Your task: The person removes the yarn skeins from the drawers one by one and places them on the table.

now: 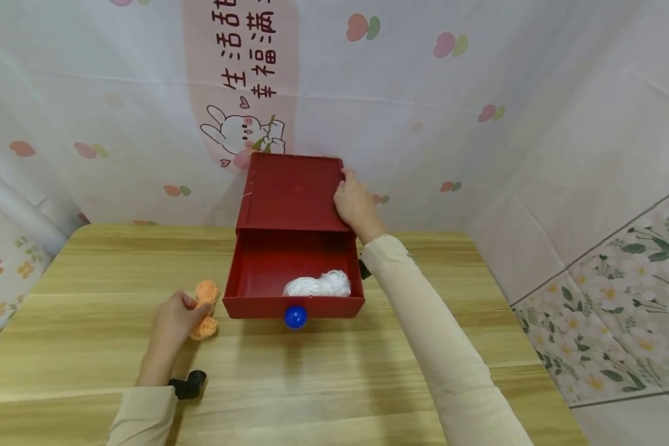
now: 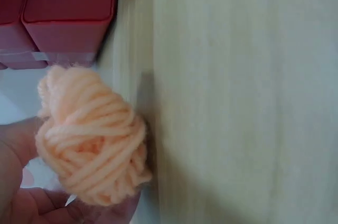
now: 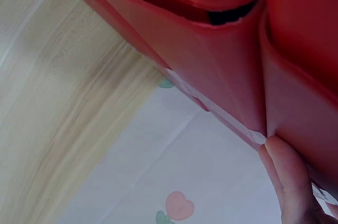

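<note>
My left grip (image 1: 175, 319) pinches orange yarn (image 1: 205, 292), left of the open drawer (image 1: 256, 266).
My right grip (image 1: 358, 201) rests on the right edge of the box (image 1: 295, 189); whether it closes round that edge, I cannot tell. I judge the step as stowing the orange yarn by the white yarn (image 1: 319, 284); next calls for a lift over the drawer front, box steadied. Contact between orange yarn and worktop (image 1: 312, 384): unclear. Drawer's rear: hidden inside the box.

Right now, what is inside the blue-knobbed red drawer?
White yarn lies in the drawer, toward the front right. The front panel hides the yarn's near edge; the red box covers the drawer's back, so anything there cannot be seen.
</note>
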A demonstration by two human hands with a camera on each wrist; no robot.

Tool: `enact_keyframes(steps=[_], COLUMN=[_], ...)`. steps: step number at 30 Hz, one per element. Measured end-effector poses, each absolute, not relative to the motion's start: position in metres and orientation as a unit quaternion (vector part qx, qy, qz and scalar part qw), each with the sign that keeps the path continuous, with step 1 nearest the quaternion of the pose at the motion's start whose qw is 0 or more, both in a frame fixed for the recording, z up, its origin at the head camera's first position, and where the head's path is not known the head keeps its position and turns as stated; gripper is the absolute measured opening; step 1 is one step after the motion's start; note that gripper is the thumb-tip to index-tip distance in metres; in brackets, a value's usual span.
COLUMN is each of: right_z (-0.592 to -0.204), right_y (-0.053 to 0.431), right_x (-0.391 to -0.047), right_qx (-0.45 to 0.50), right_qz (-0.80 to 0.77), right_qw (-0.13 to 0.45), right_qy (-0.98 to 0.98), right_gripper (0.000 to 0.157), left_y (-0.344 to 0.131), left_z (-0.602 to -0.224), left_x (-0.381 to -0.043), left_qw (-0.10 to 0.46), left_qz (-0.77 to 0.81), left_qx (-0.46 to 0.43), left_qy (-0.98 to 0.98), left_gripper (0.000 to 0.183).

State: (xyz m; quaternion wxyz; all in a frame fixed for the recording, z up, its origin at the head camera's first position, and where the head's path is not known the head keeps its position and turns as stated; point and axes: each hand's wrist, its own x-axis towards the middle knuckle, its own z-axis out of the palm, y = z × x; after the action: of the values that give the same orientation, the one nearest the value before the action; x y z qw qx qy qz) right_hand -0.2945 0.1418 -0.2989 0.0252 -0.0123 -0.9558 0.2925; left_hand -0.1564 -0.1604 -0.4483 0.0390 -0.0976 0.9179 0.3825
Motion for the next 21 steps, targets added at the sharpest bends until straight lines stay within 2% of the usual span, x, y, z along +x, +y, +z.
enact_keyframes(steps=[11,21], right_z=[-0.301,-0.302], right_y=[0.140,0.142], right_x=[-0.293,-0.294], right_qx=[-0.013,-0.012], right_qz=[0.288,0.290], right_qw=[0.032,0.033], right_qy=[-0.957,-0.956], right_gripper=[0.045,0.045], left_y=[-0.162,-0.165], left_z=[-0.449,-0.434], left_x=[-0.159,-0.157], left_qw=[0.040,0.064], left_qz=[0.366,0.360], left_qx=[-0.081,-0.062], left_qy=[0.926,0.929], left_gripper=[0.031,0.040])
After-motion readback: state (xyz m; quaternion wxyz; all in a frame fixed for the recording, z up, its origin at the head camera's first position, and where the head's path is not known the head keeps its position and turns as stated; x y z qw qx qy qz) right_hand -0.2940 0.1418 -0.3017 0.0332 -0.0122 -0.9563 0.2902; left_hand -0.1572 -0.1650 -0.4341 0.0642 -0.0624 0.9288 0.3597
